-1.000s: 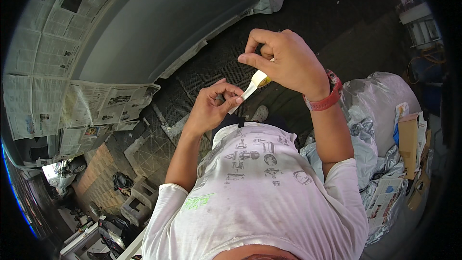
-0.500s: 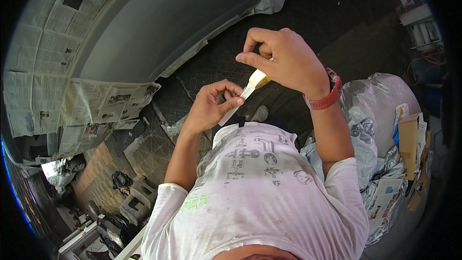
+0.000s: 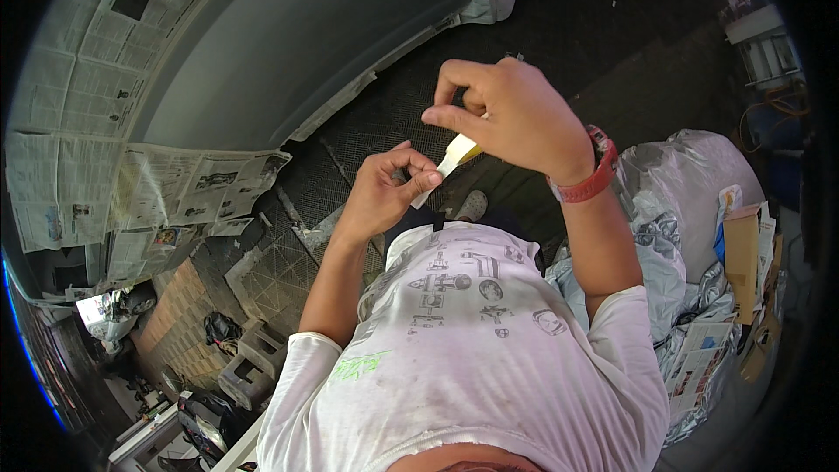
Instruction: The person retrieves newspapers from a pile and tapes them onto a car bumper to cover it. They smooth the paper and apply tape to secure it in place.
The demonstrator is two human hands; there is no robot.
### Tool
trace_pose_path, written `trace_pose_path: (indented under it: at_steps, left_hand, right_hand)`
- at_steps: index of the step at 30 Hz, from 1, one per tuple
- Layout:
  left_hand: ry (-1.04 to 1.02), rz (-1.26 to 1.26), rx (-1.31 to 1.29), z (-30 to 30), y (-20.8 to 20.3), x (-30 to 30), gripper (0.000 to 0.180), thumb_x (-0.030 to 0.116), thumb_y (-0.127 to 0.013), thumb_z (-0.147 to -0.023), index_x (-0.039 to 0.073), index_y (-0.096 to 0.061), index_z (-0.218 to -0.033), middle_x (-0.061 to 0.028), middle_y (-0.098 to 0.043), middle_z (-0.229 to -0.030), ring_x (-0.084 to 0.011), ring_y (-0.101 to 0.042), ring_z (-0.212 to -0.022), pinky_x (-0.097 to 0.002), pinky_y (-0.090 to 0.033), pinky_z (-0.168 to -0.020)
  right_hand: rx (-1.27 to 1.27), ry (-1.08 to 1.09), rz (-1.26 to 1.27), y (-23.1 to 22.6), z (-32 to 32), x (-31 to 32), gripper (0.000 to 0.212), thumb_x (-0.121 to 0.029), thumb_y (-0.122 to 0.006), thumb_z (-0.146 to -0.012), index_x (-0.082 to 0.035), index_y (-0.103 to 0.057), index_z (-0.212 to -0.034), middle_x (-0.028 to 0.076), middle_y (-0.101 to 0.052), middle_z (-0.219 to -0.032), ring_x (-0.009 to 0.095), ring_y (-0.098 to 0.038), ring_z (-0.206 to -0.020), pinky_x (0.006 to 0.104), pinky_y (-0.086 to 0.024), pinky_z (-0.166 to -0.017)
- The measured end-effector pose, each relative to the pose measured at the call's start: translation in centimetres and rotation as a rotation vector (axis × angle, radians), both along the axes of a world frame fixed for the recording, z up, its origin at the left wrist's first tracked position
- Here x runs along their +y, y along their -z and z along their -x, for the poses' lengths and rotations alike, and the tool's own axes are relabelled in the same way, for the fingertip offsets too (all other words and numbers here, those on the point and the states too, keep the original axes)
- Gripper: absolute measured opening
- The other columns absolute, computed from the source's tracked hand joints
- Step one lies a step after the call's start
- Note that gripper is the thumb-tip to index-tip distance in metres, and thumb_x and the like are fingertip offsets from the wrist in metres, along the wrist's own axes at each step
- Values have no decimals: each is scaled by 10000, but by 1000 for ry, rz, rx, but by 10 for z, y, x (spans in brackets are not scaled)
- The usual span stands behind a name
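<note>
A roll of pale masking tape [image 3: 465, 148] is held under the curled fingers of my right hand [image 3: 530, 118], which wears a red wristband. The palm hides most of the roll. A short strip of tape runs from it down and left to my left hand [image 3: 377, 195], whose thumb and forefinger pinch it. The loose end of the strip sticks out below the left thumb. Both hands are in the air in front of my white printed shirt, just a little apart.
A grey curved vehicle panel [image 3: 323, 26] spans the upper left, edged with taped newspaper [image 3: 183, 183]. At the right lie crumpled silvery plastic sheeting [image 3: 686, 183] and cardboard [image 3: 741, 262]. A grey plastic stool [image 3: 249, 367] stands at the lower left.
My right hand with the tape roll has come slightly down and left. Less of the strip's loose end shows below my left hand, which has stayed nearly in place.
</note>
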State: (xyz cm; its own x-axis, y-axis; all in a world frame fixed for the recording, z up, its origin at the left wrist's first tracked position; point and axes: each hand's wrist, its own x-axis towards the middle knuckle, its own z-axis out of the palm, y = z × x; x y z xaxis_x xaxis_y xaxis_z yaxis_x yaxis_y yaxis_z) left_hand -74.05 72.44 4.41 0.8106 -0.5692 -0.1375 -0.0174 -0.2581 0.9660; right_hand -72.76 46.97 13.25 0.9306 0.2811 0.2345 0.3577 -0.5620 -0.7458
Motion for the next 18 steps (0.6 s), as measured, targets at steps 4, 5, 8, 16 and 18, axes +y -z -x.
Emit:
trace_pose_path:
  at_steps: [4, 5, 8, 16, 18]
  left_hand:
    - [-11, -18, 59, 2, -21, -9, 92, 116, -866, -949, 56, -804, -980, 45, -689, -748, -52, -608, -741, -470, -340, -1287]
    - [5, -26, 44, 1, -21, -8, 88, 111, -865, -949, 58, -807, -987, 44, -699, -762, -50, -614, -751, -472, -338, -1289]
    - [26, -13, 15, 0, -15, -6, 87, 116, -866, -949, 64, -810, -991, 39, -727, -800, -50, -633, -782, -462, -366, -1270]
    - [-4, 6, -126, -2, 1, -7, 161, 141, -869, -956, 53, -795, -1069, 18, -747, -890, -75, -644, -799, -367, -539, -1013]
    - [-6, -17, -60, -3, 2, -5, 180, 127, -868, -957, 44, -791, -1096, 24, -719, -870, -65, -625, -789, -302, -546, -875]
  right_hand:
    - [48, 78, 44, -5, -4, -10, 278, -328, -834, -972, -86, -710, -914, 36, -551, -487, 168, -441, -401, 348, -324, -482]
    - [54, 74, 38, -6, -3, -10, 275, -326, -834, -972, -87, -711, -914, 37, -551, -486, 168, -440, -400, 349, -324, -482]
    - [44, 55, 26, -7, -3, -7, 270, -323, -834, -971, -89, -712, -915, 39, -547, -485, 169, -437, -399, 352, -322, -485]
    - [47, 20, -6, -5, -6, -3, 274, -309, -831, -973, -73, -708, -909, 46, -537, -488, 173, -423, -408, 352, -317, -485]
    - [48, 25, -16, -6, -8, -6, 279, -310, -834, -971, -71, -706, -908, 47, -530, -487, 166, -415, -410, 352, -317, -486]
